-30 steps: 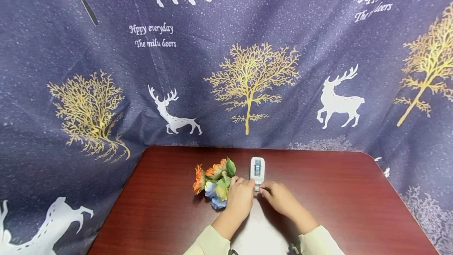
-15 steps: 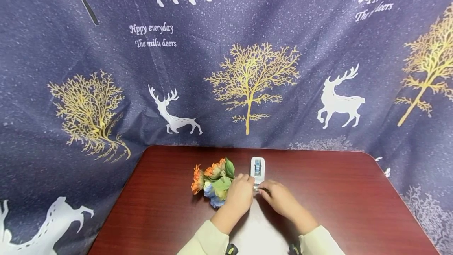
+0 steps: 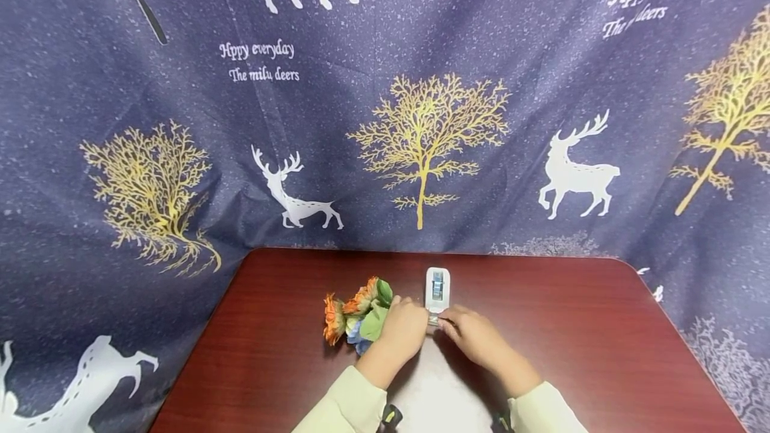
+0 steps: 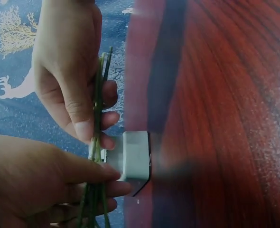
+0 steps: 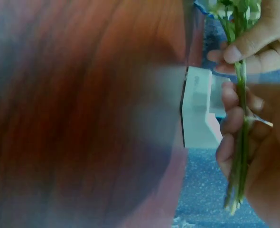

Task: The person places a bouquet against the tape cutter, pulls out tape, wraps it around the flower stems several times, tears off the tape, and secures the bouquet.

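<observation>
In the head view, the left hand [image 3: 404, 329] hides part of the flowers [image 3: 362, 301]; the bottom edge crops the sleeves [image 3: 351, 398] and table [image 3: 283, 359]. The left wrist view cuts off the stems [image 4: 93, 205]. Lettering [image 5: 196, 84] on the tape dispenser [image 5: 195, 111] is too blurred to read.

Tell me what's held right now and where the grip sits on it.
The flower bouquet, by its green stems: the left hand holds them nearer the blooms, the right hand farther along, toward their bare ends.

Glossy wood-grain table [image 3: 541, 326] gleaming here, smooth plastic on the tape dispenser [image 5: 198, 109], cloth-like flowers [image 3: 362, 301], creased matt fabric backdrop [image 3: 361, 52]!
</observation>
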`<move>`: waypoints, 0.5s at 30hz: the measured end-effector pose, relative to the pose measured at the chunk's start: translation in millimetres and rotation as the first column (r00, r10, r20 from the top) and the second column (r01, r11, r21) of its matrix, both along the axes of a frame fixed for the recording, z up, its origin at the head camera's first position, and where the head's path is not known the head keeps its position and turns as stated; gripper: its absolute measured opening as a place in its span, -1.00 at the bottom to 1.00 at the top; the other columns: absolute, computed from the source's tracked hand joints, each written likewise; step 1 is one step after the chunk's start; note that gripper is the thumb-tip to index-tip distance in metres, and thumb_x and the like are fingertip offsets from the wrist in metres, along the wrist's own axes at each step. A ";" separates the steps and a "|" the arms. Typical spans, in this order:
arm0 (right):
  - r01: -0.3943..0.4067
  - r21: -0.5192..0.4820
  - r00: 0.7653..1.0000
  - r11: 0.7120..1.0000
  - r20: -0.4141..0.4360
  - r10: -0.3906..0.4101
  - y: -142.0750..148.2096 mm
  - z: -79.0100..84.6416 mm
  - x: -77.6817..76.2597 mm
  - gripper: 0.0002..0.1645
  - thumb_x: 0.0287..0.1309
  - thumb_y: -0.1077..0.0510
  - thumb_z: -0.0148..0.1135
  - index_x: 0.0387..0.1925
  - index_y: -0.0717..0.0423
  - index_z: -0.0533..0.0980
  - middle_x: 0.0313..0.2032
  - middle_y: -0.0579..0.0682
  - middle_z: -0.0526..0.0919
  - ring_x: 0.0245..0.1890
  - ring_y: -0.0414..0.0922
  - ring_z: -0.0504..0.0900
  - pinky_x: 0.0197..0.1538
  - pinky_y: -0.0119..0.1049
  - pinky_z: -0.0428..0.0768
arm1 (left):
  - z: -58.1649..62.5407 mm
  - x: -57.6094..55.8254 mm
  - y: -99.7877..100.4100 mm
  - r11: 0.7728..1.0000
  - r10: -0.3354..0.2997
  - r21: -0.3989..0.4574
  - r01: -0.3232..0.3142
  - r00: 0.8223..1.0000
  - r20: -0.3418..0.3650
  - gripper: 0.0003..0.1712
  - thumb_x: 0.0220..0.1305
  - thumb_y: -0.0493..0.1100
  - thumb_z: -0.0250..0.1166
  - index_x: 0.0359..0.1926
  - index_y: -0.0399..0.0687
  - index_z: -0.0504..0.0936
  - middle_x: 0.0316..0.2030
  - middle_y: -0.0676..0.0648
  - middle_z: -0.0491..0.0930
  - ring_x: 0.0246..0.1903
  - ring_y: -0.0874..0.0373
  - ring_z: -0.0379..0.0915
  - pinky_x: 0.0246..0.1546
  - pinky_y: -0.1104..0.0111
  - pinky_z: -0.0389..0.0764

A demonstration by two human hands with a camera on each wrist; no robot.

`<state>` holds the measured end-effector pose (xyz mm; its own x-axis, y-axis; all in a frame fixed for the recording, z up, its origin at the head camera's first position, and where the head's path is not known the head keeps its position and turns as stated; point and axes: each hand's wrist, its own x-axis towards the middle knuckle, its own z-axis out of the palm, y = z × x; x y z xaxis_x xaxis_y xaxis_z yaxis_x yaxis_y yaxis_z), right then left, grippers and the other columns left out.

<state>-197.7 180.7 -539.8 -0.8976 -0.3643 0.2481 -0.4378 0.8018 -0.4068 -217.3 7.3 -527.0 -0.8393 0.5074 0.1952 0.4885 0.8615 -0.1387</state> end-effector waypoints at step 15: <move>0.044 -0.035 0.998 0.998 -0.048 -0.046 -2.6 -2.7 -2.0 -0.87 0.18 0.23 0.37 -0.22 0.01 0.68 -0.16 -0.01 0.78 -0.14 -0.02 0.76 0.01 -0.05 0.69 | 3.8 -1.4 -2.7 0.996 -0.053 0.077 0.050 0.998 0.034 -0.81 0.25 0.03 0.33 -0.36 0.07 0.73 -0.41 0.06 0.71 -0.38 0.15 0.63 -0.31 0.37 0.48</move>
<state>-199.8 178.1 -542.4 -0.8996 -0.3143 0.3032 -0.4213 0.8072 -0.4135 -218.6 4.6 -523.2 -0.8197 0.5349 0.2047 0.5360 0.8424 -0.0550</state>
